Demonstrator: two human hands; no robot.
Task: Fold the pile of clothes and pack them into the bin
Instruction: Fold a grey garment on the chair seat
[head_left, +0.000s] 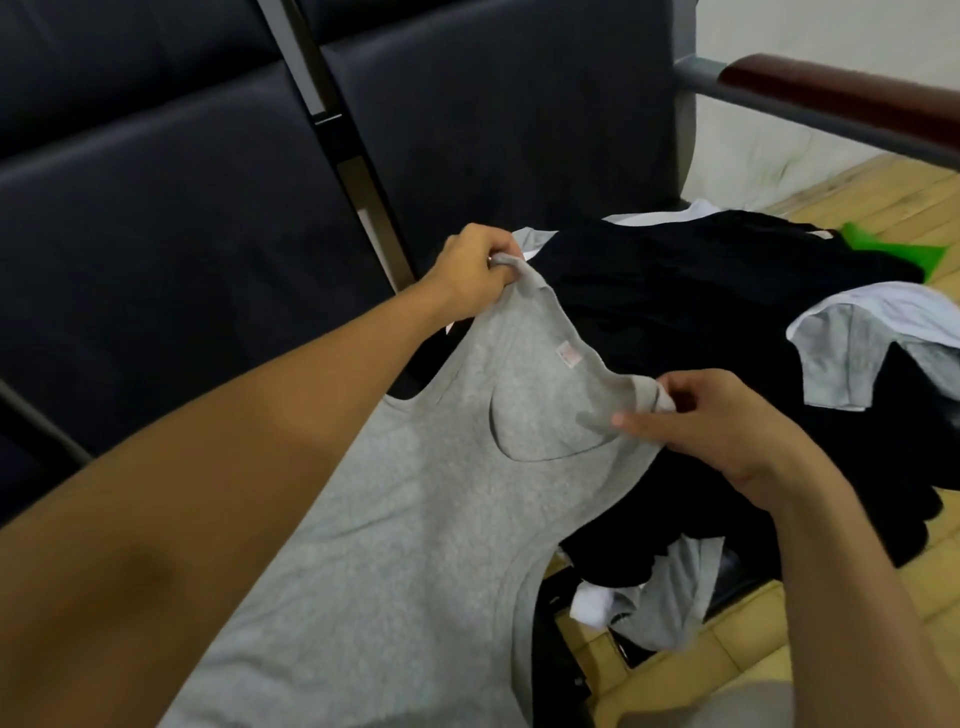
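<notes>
The seats (171, 218) fill the upper left, dark and padded, with an armrest (831, 98) at the far right and wood floor (883, 208) beyond. On the right-hand seat lies the pile (691, 291): mostly black cloth, with grey and white pieces sticking out at its edges and some hanging off the front. None of it looks folded, and no bin is clearly in view; a green thing (893, 254) behind the pile may be part of one, but too little shows. So the task seems barely begun, with nearly all the folding and all the packing left.

The vest (415, 509) is grey, sleeveless, held up over the pile by its shoulder straps and hanging toward the person, neck label showing. The left hand (478, 275) grips one strap in curled fingers. The right hand (711, 421) pinches the other strap between thumb and fingers.
</notes>
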